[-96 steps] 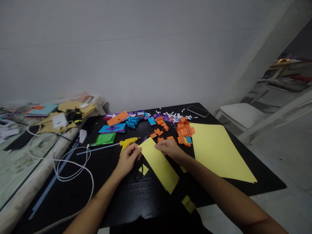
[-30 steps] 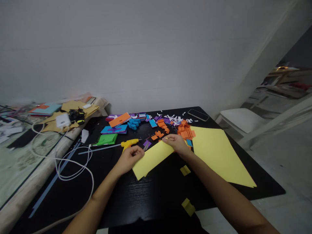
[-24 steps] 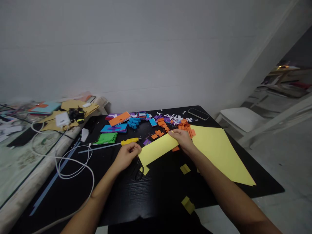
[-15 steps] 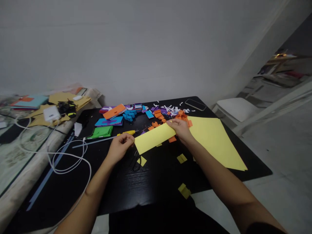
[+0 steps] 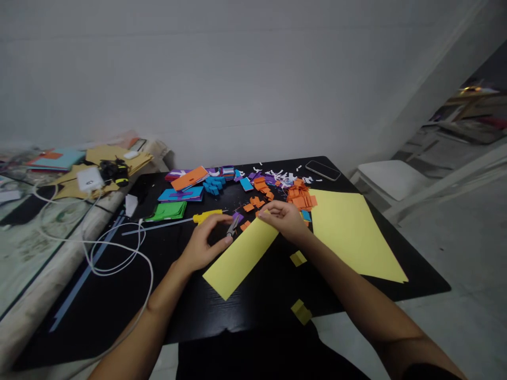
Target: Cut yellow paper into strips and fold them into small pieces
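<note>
A yellow paper strip (image 5: 242, 258) slants down toward me from my right hand (image 5: 285, 219), whose thumb and fingers pinch its far end. My left hand (image 5: 206, 245) is open beside the strip's left edge, with thumb and fingers apart. Between those fingers and the strip the metal blades of scissors (image 5: 233, 226) show on the table; their handles are hidden. A small purple paper piece (image 5: 237, 217) lies by the blades. Just beyond my left hand rests a yellow glue gun (image 5: 206, 216). Larger yellow sheets (image 5: 352, 227) lie to the right of my right hand.
Orange paper pieces (image 5: 300, 194), white scraps (image 5: 279, 177) and a phone (image 5: 322, 170) lie toward the back. Green folded paper (image 5: 169, 210) and blue paper (image 5: 180, 194) sit at left, near a looped white cable (image 5: 119, 244). Folded yellow pieces (image 5: 298, 258) lie near the front.
My left hand has let go of the strip's near end and opened. That end has swung down toward me, while my right hand still pinches the other. The scissors' blades now show.
</note>
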Action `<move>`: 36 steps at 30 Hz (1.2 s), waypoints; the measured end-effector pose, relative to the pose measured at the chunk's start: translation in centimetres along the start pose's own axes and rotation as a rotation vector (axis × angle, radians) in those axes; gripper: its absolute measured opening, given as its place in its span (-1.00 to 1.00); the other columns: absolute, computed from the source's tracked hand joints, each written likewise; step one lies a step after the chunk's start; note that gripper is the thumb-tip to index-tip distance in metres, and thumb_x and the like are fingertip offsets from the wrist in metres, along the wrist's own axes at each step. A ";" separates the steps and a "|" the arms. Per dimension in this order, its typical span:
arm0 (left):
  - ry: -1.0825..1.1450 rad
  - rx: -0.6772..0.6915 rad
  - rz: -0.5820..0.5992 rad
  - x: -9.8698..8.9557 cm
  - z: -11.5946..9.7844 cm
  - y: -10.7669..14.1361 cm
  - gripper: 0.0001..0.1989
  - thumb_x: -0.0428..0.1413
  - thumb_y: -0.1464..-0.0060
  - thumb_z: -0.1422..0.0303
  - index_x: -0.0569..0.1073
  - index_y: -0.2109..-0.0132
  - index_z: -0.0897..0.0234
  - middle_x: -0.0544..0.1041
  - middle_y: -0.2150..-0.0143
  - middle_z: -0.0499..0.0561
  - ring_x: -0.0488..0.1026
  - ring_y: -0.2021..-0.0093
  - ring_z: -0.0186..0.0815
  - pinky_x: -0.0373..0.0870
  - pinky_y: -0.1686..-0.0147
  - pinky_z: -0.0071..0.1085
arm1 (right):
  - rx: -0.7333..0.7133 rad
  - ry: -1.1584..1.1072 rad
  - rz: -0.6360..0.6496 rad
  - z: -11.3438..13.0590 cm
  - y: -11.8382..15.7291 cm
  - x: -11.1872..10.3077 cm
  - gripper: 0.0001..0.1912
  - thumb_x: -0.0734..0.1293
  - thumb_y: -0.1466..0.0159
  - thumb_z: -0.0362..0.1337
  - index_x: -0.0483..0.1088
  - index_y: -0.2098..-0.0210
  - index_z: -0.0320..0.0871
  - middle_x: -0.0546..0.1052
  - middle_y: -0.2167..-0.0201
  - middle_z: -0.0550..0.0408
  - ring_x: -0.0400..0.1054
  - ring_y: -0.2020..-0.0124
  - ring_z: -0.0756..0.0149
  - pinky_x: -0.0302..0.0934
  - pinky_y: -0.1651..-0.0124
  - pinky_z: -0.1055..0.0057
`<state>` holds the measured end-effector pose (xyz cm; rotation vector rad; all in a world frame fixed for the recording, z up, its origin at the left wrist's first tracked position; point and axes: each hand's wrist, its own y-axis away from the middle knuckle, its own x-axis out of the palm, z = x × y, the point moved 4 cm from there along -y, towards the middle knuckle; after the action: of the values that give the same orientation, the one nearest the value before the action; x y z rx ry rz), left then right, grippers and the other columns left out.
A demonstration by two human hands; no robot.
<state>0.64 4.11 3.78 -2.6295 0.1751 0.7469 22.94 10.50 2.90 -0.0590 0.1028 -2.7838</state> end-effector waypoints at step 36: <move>0.557 -0.406 -0.148 1.2 2.5 0.3 -0.63 0.22 -0.03 0.03 0.49 0.34 0.29 0.50 0.50 -0.06 0.40 0.53 -0.36 0.30 0.52 -0.47 | 0.156 -0.035 0.111 -1.1 2.7 3.2 -0.52 0.49 -0.09 0.01 0.44 0.09 -0.10 0.58 0.11 -0.05 0.48 0.06 0.12 0.37 0.01 0.20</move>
<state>0.40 4.84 1.15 -3.1356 -0.0255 -0.0250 20.78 6.94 1.64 -0.0608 -0.1162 -2.6691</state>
